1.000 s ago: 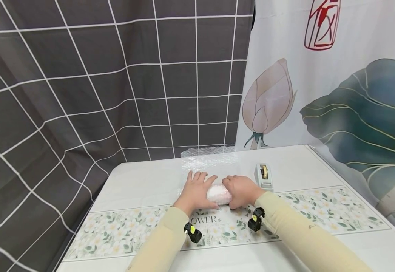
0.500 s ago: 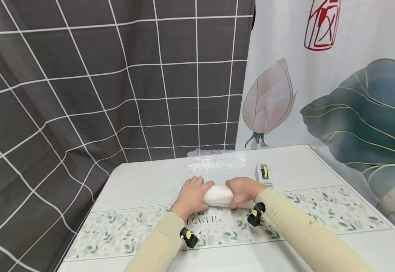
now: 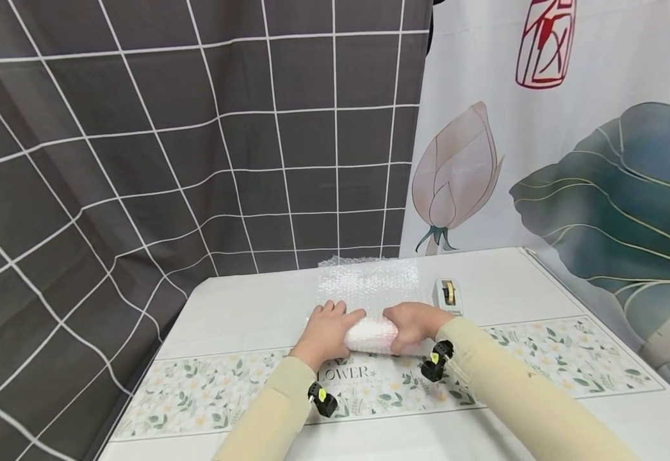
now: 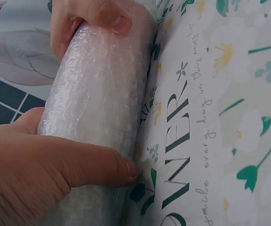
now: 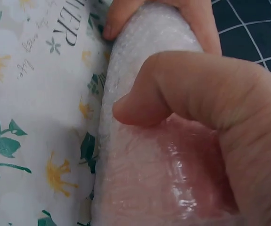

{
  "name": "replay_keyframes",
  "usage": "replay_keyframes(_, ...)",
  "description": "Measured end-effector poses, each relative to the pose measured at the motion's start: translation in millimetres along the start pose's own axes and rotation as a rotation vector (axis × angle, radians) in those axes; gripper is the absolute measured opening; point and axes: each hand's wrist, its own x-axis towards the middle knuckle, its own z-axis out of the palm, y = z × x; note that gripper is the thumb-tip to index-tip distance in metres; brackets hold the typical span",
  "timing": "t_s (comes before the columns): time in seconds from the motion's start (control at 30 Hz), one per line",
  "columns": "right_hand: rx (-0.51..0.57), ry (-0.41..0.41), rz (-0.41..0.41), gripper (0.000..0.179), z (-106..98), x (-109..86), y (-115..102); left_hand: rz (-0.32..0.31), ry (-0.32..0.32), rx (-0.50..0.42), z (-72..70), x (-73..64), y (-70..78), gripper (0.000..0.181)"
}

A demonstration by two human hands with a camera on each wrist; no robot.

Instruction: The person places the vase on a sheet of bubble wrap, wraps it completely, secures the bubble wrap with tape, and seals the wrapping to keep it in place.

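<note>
Bubble-wrapped roll point(image 3: 371, 335) in the grip of left hand point(image 3: 323, 335) and right hand point(image 3: 414, 325), tape dispenser point(image 3: 448, 297) near the latter.

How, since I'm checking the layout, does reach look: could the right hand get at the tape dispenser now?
Probably yes: the tape dispenser sits close beyond the right hand and nothing visible stands between them. That hand grips the bubble-wrapped roll, though, so it would likely have to let go first.
</note>
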Motion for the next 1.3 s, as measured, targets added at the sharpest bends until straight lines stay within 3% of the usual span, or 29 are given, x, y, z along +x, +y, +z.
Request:
replay_keyframes(0.2, -0.137, 0.069, -0.058, 0.093, -3.2, -11.0, -2.0, -0.009, -0.029, -0.026, -1.4, 1.7, -0.2, 0.094)
replay_keyframes(0.37, -0.263, 0.155, -0.097, 0.099, -5.4, -18.3, -6.3, -0.040, -0.086, -0.088, -4.0, 6.2, -2.0, 0.090)
replay_keyframes(0.53, -0.321, 0.238, -0.130, 0.101, -1.1, -22.6, -5.3, -0.075, -0.171, -0.163, -10.8, 10.0, -4.5, 0.090)
replay_keyframes(0.8, -0.412, 0.288, -0.151, 0.099, 11.0, -22.5, 2.7, -0.089, -0.249, -0.267, -12.5, 14.8, -9.5, 0.091)
replay_keyframes(1.03, -0.431, 0.343, -0.209, 0.082, 17.4, -20.4, 5.0, -0.117, -0.307, -0.374, -13.7, 15.9, -13.3, 0.093)
replay_keyframes(1.3, -0.385, 0.346, -0.224, 0.071, 17.3, -14.2, 7.8, -0.096, -0.292, -0.366, -12.9, 14.2, -13.6, 0.088)
